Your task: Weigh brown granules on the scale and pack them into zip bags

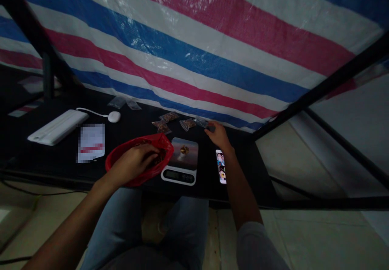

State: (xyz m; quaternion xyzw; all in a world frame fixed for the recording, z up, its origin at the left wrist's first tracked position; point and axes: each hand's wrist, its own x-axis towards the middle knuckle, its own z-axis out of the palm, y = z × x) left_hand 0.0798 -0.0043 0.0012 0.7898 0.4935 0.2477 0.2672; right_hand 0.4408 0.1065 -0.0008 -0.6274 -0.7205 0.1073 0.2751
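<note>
Red plastic bag (159, 142) around left hand (132, 164), fingers curled, grip hidden, right hand (218, 136) pinching clear packet (200, 122), scale (179, 176) display unreadable

scale (179, 176) between plastic bag (161, 144) and phone (221, 166)

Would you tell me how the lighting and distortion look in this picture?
In the head view, the light is dim, the right hand falls in shadow, the striped tarpaulin shows glare patches, and wide-angle distortion bends the black frame bars.

Our L hand (132, 163) at 11 o'clock, fingers (148, 151) curled down; R hand (220, 136) at 1 o'clock, arm out fwd, wrist slightly bent.
</note>
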